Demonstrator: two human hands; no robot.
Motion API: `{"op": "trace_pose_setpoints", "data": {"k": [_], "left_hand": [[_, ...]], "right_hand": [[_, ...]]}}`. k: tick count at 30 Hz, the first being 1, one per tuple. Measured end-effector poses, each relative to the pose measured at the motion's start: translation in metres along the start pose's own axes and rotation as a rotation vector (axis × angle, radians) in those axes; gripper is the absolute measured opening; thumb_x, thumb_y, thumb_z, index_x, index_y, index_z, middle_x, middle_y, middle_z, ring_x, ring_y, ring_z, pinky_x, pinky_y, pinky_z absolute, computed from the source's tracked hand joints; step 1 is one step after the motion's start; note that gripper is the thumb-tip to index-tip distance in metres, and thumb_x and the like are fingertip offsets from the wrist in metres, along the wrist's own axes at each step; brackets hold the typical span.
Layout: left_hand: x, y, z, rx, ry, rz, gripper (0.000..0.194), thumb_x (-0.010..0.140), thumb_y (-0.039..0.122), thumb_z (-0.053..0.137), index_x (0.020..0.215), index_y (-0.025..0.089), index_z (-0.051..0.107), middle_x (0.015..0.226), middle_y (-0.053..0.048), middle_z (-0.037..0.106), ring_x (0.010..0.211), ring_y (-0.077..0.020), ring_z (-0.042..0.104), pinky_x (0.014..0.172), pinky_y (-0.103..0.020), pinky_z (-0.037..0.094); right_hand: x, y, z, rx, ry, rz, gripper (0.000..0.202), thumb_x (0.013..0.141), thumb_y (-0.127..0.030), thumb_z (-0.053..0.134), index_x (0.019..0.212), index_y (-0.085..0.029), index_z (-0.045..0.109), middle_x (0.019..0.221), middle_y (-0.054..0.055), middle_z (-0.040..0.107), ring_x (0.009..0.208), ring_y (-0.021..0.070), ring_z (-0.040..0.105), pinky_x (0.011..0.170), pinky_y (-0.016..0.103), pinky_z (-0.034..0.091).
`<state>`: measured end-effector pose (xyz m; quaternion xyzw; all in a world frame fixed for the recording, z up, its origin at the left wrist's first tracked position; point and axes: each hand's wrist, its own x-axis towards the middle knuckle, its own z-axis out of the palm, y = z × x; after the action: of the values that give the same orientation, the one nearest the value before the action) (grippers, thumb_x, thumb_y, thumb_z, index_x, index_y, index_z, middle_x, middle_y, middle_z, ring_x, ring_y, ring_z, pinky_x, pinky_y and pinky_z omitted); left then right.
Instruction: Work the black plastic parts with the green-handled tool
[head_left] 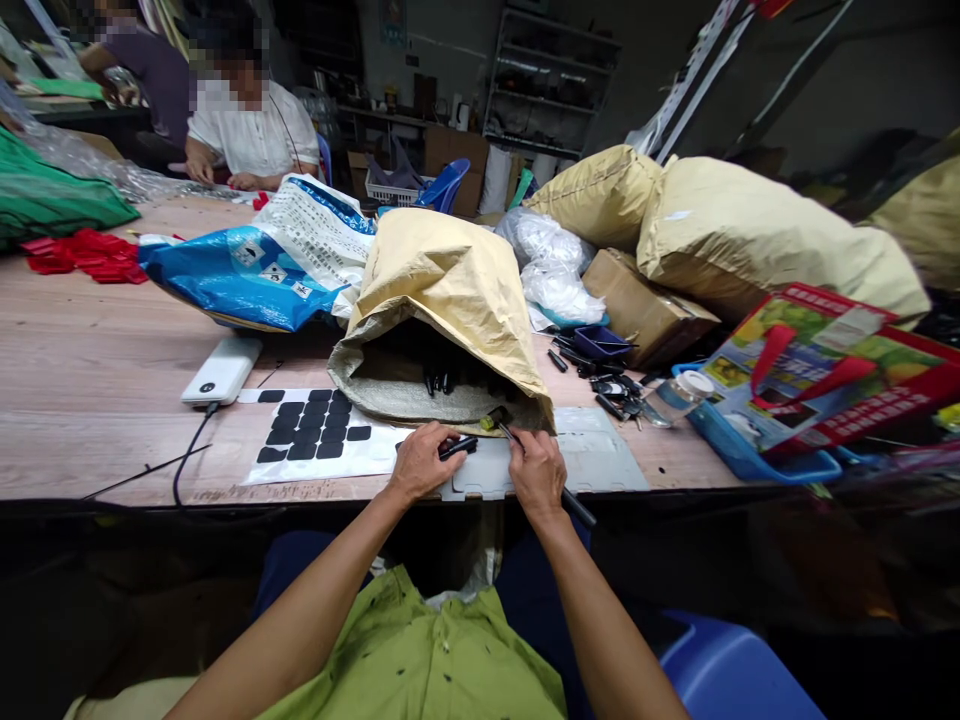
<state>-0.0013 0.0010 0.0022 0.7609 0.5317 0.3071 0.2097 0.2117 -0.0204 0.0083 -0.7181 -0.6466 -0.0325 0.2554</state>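
Note:
My left hand (pixel 425 459) is closed round a small black cylinder (pixel 458 448) at the table's front edge. To its right my right hand (pixel 538 466) grips a thin tool whose dark handle (pixel 578 508) sticks out below the palm; its tip points at the bag's mouth. Just behind both hands lies a yellow paper sack (pixel 450 270), its mouth open toward me, with several black pieces (pixel 438 383) inside. A small yellow-green item (pixel 493 418) rests on the sack's lower lip. Under the hands is a grey sheet (pixel 600 452).
Left of the hands are a sheet of black stickers (pixel 311 425), a white power bank (pixel 223 371) and a blue-white bag (pixel 262 260). On the right stand a jar (pixel 675 397), a blue tray (pixel 795 468) and scattered black parts (pixel 615 385). A person (pixel 251 130) sits across the table.

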Motion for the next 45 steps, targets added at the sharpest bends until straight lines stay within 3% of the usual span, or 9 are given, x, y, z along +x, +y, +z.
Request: {"op": "trace_pose_setpoints", "data": {"k": [9, 24, 29, 33, 37, 40, 45], "left_hand": [[0.000, -0.004, 0.002, 0.000, -0.022, -0.005, 0.018, 0.085, 0.035, 0.069, 0.098, 0.023, 0.071, 0.089, -0.002, 0.066, 0.084, -0.0185, 0.060, 0.077, -0.029, 0.045], [0.000, -0.006, 0.003, 0.016, -0.026, 0.040, 0.020, 0.084, 0.032, 0.071, 0.101, 0.022, 0.071, 0.092, -0.003, 0.067, 0.088, -0.0203, 0.060, 0.080, -0.031, 0.045], [-0.003, -0.005, -0.002, -0.042, -0.041, 0.075, 0.022, 0.090, 0.038, 0.065, 0.103, 0.022, 0.071, 0.092, -0.004, 0.065, 0.088, -0.0208, 0.059, 0.080, -0.031, 0.044], [-0.027, 0.014, -0.020, -0.207, -0.193, 0.106, 0.029, 0.097, 0.043, 0.054, 0.110, 0.022, 0.070, 0.096, -0.004, 0.067, 0.089, -0.0190, 0.061, 0.080, -0.029, 0.045], [-0.070, 0.028, -0.021, -0.275, -0.539, 0.109, 0.027, 0.096, 0.043, 0.053, 0.107, 0.026, 0.071, 0.097, -0.001, 0.073, 0.087, -0.0175, 0.065, 0.078, -0.026, 0.045], [-0.099, 0.012, 0.003, -0.124, -0.724, -0.042, 0.023, 0.091, 0.040, 0.057, 0.102, 0.027, 0.073, 0.092, -0.001, 0.075, 0.084, -0.0200, 0.068, 0.072, -0.026, 0.046], [-0.125, -0.039, 0.044, 0.240, -0.740, -0.406, 0.029, 0.092, 0.031, 0.050, 0.109, 0.022, 0.072, 0.113, -0.013, 0.074, 0.109, -0.0315, 0.069, 0.085, -0.038, 0.051]], "right_hand": [[-0.001, -0.008, 0.013, -0.077, 0.072, -0.016, 0.028, 0.092, -0.021, 0.058, 0.117, -0.025, 0.072, 0.099, 0.008, 0.064, 0.092, 0.0229, 0.050, 0.078, 0.033, 0.033], [-0.005, -0.008, 0.017, -0.129, 0.063, -0.016, 0.030, 0.094, -0.024, 0.057, 0.122, -0.025, 0.068, 0.102, 0.008, 0.062, 0.095, 0.0242, 0.048, 0.077, 0.034, 0.031], [-0.004, -0.007, 0.018, -0.128, 0.061, -0.011, 0.030, 0.093, -0.025, 0.059, 0.121, -0.026, 0.069, 0.102, 0.007, 0.062, 0.095, 0.0237, 0.048, 0.078, 0.033, 0.031], [-0.004, -0.008, 0.018, -0.136, 0.056, -0.017, 0.031, 0.093, -0.025, 0.057, 0.122, -0.024, 0.068, 0.103, 0.009, 0.062, 0.095, 0.0236, 0.048, 0.079, 0.033, 0.031], [-0.004, -0.008, 0.018, -0.128, 0.065, -0.014, 0.031, 0.093, -0.024, 0.056, 0.122, -0.025, 0.069, 0.103, 0.009, 0.062, 0.094, 0.0237, 0.048, 0.079, 0.034, 0.031], [-0.004, -0.007, 0.018, -0.117, 0.072, -0.016, 0.030, 0.093, -0.025, 0.057, 0.121, -0.025, 0.069, 0.103, 0.008, 0.062, 0.094, 0.0236, 0.048, 0.078, 0.034, 0.031], [-0.005, -0.007, 0.018, -0.115, 0.077, -0.015, 0.030, 0.092, -0.024, 0.059, 0.121, -0.026, 0.069, 0.101, 0.008, 0.062, 0.093, 0.0234, 0.048, 0.077, 0.033, 0.031]]}}
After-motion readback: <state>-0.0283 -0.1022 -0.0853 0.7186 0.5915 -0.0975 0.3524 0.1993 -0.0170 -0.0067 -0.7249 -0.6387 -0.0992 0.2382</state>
